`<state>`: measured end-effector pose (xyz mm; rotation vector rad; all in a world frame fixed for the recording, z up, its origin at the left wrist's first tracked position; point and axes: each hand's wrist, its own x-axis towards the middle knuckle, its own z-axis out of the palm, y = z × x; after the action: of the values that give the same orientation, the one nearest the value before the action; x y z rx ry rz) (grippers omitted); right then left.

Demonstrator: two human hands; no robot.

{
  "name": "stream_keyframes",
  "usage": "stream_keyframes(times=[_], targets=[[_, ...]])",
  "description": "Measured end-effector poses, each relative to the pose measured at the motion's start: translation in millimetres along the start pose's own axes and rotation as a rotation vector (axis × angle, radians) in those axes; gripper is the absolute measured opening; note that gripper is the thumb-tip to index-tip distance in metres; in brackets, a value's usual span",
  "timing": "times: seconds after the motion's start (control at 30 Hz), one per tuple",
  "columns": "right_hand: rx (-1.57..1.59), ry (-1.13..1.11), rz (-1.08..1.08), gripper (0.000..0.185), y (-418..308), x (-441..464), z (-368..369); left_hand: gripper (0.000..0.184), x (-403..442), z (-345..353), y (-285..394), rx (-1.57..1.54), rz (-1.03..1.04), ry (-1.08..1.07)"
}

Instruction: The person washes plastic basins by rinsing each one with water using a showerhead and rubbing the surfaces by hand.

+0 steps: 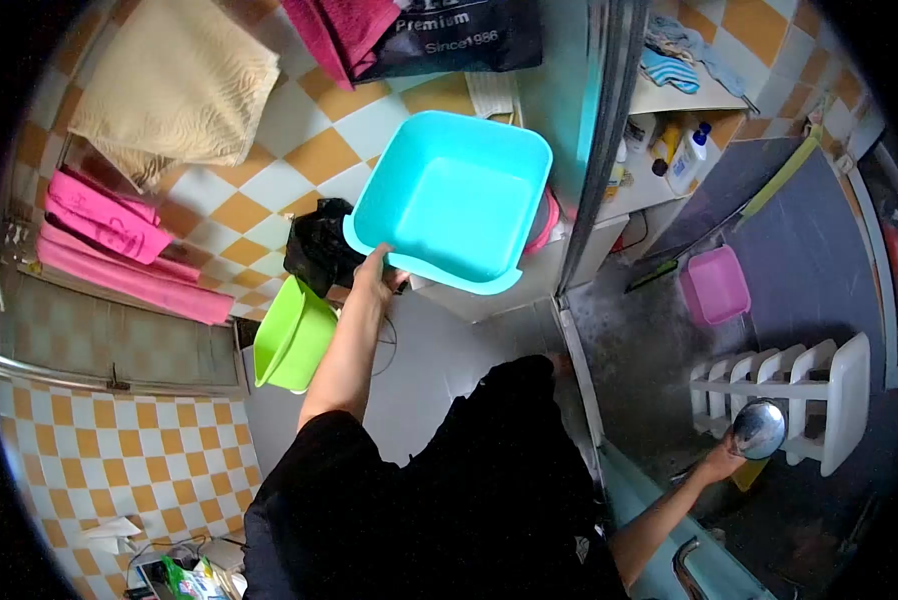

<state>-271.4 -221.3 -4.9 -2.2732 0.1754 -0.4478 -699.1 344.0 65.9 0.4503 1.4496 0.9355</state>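
Turquoise basin (454,215) in left hand (377,270), shiny round object (759,428) in right hand (721,461).

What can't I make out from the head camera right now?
All in the head view:
Pink item: mostly hidden behind the turquoise basin.
Grip of the right hand: partly covered by the shiny metal dome.
Inside of the black plastic bag: hidden by its folds.
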Motion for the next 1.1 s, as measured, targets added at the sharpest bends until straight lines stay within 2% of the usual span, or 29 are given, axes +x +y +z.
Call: stream_keyframes(times=[0.1, 0.13, 0.2, 0.23, 0.3, 0.37, 0.4, 0.43, 0.5, 0.6, 0.63, 0.67, 0.7, 0.73, 0.8, 0.83, 0.87, 0.93, 1.0, 1.1], targets=[[-0.140, -0.072, 0.153, 0.055, 3, -1, -8, 0.041, 33, 0, 0, -0.052, -0.003, -0.033], [-0.117, -0.070, 0.130, 0.056, 19, 1, -5, 0.051, 49, -8, -3, -0.014, -0.003, -0.106], [-0.068, -0.062, 0.086, 0.057, 72, 9, 9, 0.061, 3, 6, 4, -0.081, 0.013, -0.268], [-0.037, -0.078, 0.057, 0.058, 70, 6, 7, 0.066, -16, 9, 5, -0.116, 0.019, -0.348], [0.028, -0.117, -0.008, 0.061, 64, 2, 6, 0.082, -29, 7, -8, 0.000, 0.050, -0.404], [-0.022, -0.143, 0.012, 0.063, 57, 1, 6, 0.097, -35, 7, -20, -0.029, -0.033, -0.446], [-0.046, -0.156, 0.020, 0.064, 60, 1, 7, 0.111, -35, 7, -25, -0.023, -0.087, -0.466], [-0.074, -0.183, 0.032, 0.064, 66, 3, 8, 0.114, -36, 7, -33, -0.018, -0.088, -0.409], [-0.134, -0.234, 0.057, 0.064, 80, 11, 13, 0.113, -47, 6, -45, -0.032, -0.071, -0.435], [0.282, -0.219, -0.029, 0.060, 114, 14, 32, 0.098, -56, -3, -62, -0.060, -0.090, -0.450], [0.092, -0.390, 0.078, 0.052, 51, 5, 0, 0.094, -60, -4, -72, -0.048, -0.110, -0.479], [0.194, -0.388, 0.077, 0.047, 82, 12, 11, 0.084, -66, -7, -76, -0.030, -0.126, -0.471], [-0.045, -0.353, 0.068, 0.046, 94, 14, 18, 0.084, -49, -19, -89, -0.007, -0.176, -0.517], [0.109, -0.252, 0.078, 0.049, 116, 14, 29, 0.083, -54, -22, -96, 0.050, -0.178, -0.507], [0.130, -0.238, 0.079, 0.052, 73, 7, 9, 0.079, -75, -24, -110, 0.144, -0.205, -0.540], [0.162, -0.082, -0.026, 0.051, 57, 1, 7, 0.075, -78, -22, -117, 0.195, -0.213, -0.554], [0.139, -0.193, 0.137, 0.050, 56, 4, 1, 0.071, -78, -17, -123, 0.294, -0.247, -0.587], [0.210, -0.153, 0.199, 0.049, 51, 1, -6, 0.064, -83, -9, -133, 0.487, -0.311, -0.639], [0.235, -0.175, 0.187, 0.048, 37, -2, -20, 0.056, -97, 11, -139, 0.613, -0.315, -0.675], [0.317, -0.065, 0.182, 0.042, 36, -6, -20, 0.047, -110, 50, -162, 0.663, -0.326, -0.743]])
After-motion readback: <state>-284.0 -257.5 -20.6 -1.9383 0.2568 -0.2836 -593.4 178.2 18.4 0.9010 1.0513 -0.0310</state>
